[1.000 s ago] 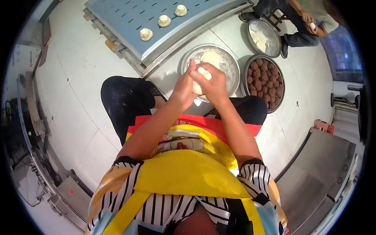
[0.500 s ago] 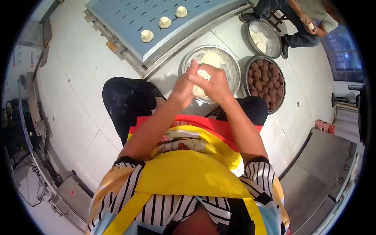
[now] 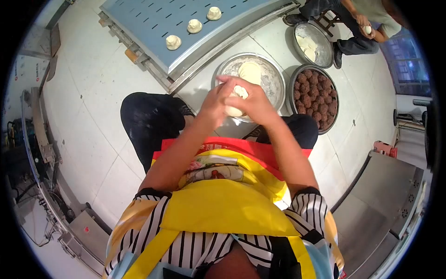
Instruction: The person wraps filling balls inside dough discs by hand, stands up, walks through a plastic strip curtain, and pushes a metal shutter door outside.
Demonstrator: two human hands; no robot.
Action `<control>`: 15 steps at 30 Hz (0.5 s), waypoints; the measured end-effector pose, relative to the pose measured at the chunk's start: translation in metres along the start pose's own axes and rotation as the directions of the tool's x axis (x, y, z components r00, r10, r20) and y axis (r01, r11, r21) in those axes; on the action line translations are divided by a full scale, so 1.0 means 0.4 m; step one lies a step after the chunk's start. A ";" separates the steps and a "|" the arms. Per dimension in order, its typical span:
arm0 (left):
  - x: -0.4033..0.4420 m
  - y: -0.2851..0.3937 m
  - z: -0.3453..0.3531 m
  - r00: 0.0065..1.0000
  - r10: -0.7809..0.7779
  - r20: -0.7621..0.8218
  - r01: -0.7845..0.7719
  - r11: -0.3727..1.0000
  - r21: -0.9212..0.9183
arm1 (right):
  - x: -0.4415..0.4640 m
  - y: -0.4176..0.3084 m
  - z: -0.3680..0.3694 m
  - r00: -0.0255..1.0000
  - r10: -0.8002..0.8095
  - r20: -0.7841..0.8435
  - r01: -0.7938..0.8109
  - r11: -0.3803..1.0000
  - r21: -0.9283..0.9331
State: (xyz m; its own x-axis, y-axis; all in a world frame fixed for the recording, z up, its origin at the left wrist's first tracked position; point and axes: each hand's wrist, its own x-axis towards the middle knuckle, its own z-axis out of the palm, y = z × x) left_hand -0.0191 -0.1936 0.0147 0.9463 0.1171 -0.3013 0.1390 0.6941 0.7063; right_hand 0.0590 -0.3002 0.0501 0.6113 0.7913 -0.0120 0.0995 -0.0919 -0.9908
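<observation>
Both my hands meet around one pale dough ball (image 3: 233, 111), above the near left part of a floured metal bowl (image 3: 274, 86). My left hand (image 3: 213, 106) wraps the ball from the left, its fingers curled against it. From the right, my right hand (image 3: 258, 103) closes over it, with thumb and fingers round the gathered top. The underside of the ball is hidden by the hands. Inside the bowl, just beyond my fingers, lie overlapping flat dough rounds (image 3: 250, 72).
A slotted blue-grey tray (image 3: 144, 23) at the top holds three dough buns (image 3: 194, 26). Right of my bowl are a pan of brown balls (image 3: 314, 95) and another bowl (image 3: 326, 51) with dough pieces. At the upper right a seated person (image 3: 364, 39) holds dough.
My hands have turned slightly around the dough, and my left fingers now reach further over toward the right hand. The ball's gathered top looks smaller and more closed.
</observation>
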 end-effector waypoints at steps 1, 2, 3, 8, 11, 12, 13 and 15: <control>-0.004 0.029 -0.016 0.995 -0.084 0.047 0.080 0.993 0.083 | -0.007 -0.017 -0.005 0.998 0.023 0.054 -0.024 1.000 0.019; -0.003 0.044 -0.021 0.982 -0.164 0.090 0.147 0.975 0.167 | -0.006 -0.020 -0.010 0.998 0.014 0.054 -0.014 1.000 -0.006; -0.001 0.036 -0.006 0.994 -0.112 0.012 0.110 0.989 0.101 | -0.006 -0.022 -0.015 0.999 0.005 0.054 -0.004 1.000 -0.030; 0.012 -0.026 0.015 0.988 0.043 -0.150 -0.068 0.984 -0.166 | 0.009 0.052 0.008 0.989 -0.086 -0.120 0.055 0.968 -0.243; -0.012 0.037 -0.024 0.993 -0.107 0.056 0.108 0.994 -0.002 | -0.001 -0.006 0.001 0.990 0.072 0.122 -0.090 0.985 0.150; -0.021 0.052 -0.032 0.972 -0.189 0.139 0.177 0.980 0.091 | -0.003 -0.008 -0.003 0.994 0.022 0.110 -0.033 0.994 0.102; -0.020 0.046 -0.020 0.985 -0.162 0.059 0.159 0.986 0.050 | -0.005 -0.010 -0.006 0.995 -0.029 0.099 0.024 0.998 0.053; -0.007 0.029 0.023 0.989 -0.107 -0.100 0.105 0.994 -0.024 | 0.009 -0.006 -0.004 0.998 -0.056 0.019 0.057 0.998 -0.042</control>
State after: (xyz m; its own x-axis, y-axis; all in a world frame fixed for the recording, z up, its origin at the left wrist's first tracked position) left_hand -0.0175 -0.1925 0.0298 0.8919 0.1126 -0.4380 0.2310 0.7193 0.6552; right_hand 0.0623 -0.2979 0.0527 0.5894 0.8068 0.0409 0.1669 -0.0721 -0.9833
